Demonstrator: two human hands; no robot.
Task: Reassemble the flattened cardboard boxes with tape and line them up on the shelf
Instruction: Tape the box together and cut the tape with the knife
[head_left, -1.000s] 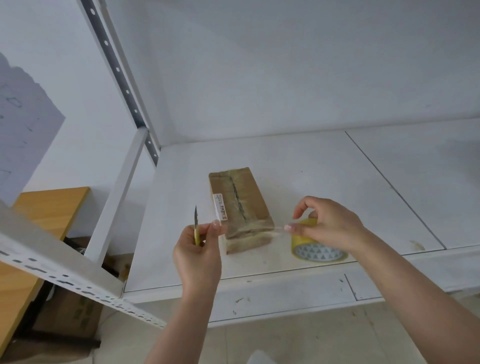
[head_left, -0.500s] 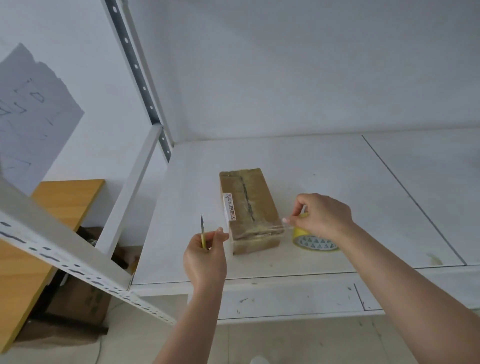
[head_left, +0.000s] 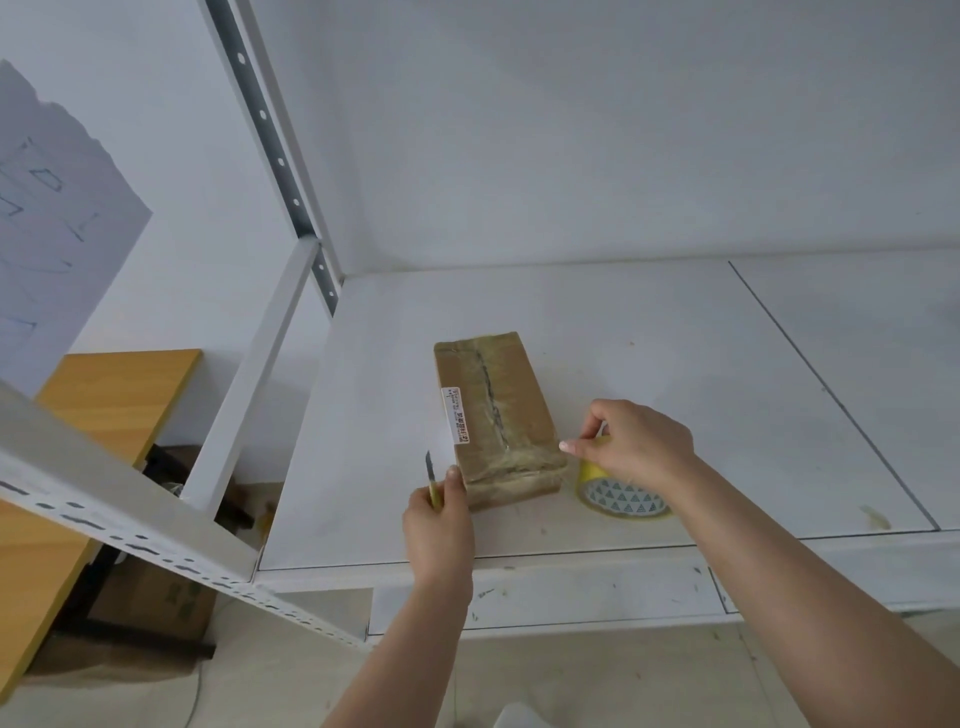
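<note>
Wall (head_left: 571, 130): plain white, behind the spot where I work.
Paper sheet (head_left: 57, 228): pinned at my far left, pale, with faint blue line drawings; its top edge looks torn.
Wooden surface (head_left: 98, 410): orange-brown, to my left and lower down, partly cut off by a white perforated beam (head_left: 119, 525) that crosses in front of it.
Upright post (head_left: 270, 135): grey, slotted, with a row of round holes, slanting up to the top edge.
Brown carton (head_left: 156, 603): under the wooden surface, with dark green print I cannot read.
Floor (head_left: 260, 691): pale, scuffed; a thin cable (head_left: 195, 696) trails across it.
</note>
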